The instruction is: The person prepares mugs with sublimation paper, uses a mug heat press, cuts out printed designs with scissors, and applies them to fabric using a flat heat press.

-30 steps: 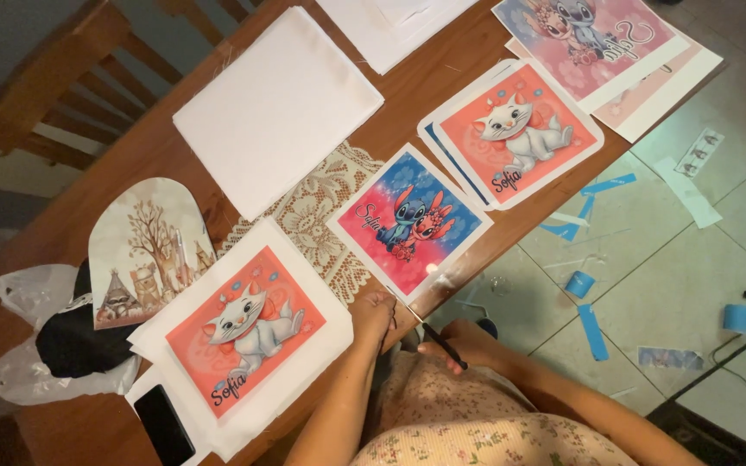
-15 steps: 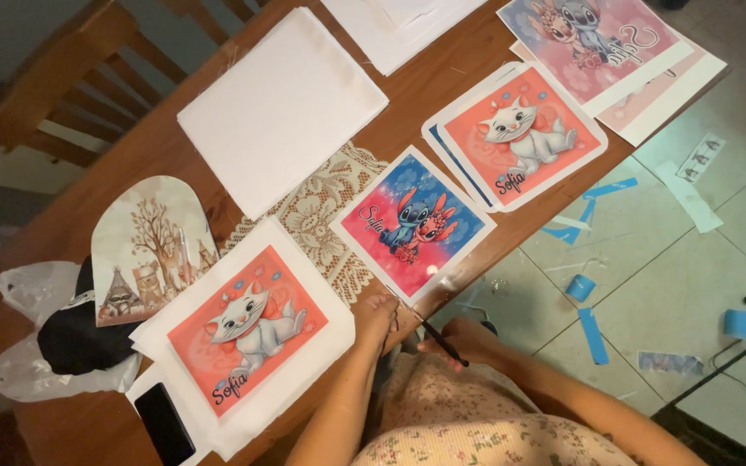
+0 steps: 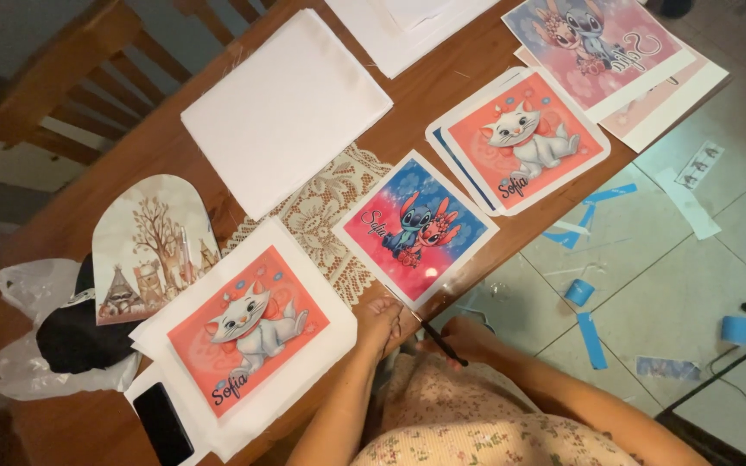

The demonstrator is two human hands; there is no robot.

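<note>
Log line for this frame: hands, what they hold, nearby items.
left hand: resting at table edge beside blue cartoon print | right hand: holding thin dark tool | nearby: orange cat print, lace doily

The right hand (image 3: 464,338) sits partly below the brown wooden table's edge (image 3: 442,103), its grip on the thin dark tool (image 3: 442,343) unclear; the pink-and-blue cartoon print (image 3: 593,43) is cut off at the top; the black phone (image 3: 164,423) is partly tucked under white paper.

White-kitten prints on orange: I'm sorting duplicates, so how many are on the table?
2. One kitten print lies on white fabric near the left hand; the other kitten print tops a small stack farther along the table edge. More may be hidden under that stack.
</note>
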